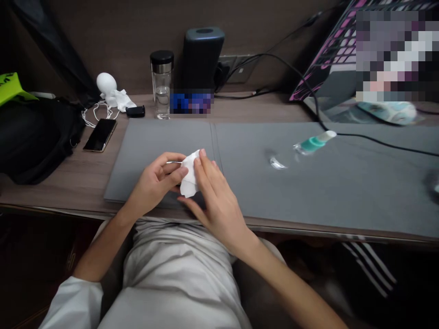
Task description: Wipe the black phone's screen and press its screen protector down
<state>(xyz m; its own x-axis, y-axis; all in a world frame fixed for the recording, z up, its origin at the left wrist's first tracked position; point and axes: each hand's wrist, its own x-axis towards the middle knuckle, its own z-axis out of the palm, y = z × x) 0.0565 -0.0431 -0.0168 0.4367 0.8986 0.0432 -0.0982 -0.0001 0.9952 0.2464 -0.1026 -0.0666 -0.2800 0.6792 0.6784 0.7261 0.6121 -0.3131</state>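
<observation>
Over the near edge of the grey desk mat (pixel 164 135), both hands meet around a crumpled white tissue (pixel 190 176). My left hand (pixel 159 178) is closed, its thumb pressing the tissue's left side. A thin shiny metal strip (pixel 174 162) pokes out between its fingers; the rest of that thing is hidden. My right hand (pixel 217 196) presses its fingers on the tissue from the right, with the thumb below. A small bottle with a teal band and white end (pixel 312 144) lies on the mat. Left of it is a clear curved piece, like a cap (pixel 277 163).
A phone (pixel 100 135), a black bag (pixel 37 137) and a white round object (pixel 106 83) are on the left. Behind the mat stand a glass water bottle (pixel 162 87) and a dark upright device (pixel 203 57). A black cable (pixel 317 109) crosses the mat's right side.
</observation>
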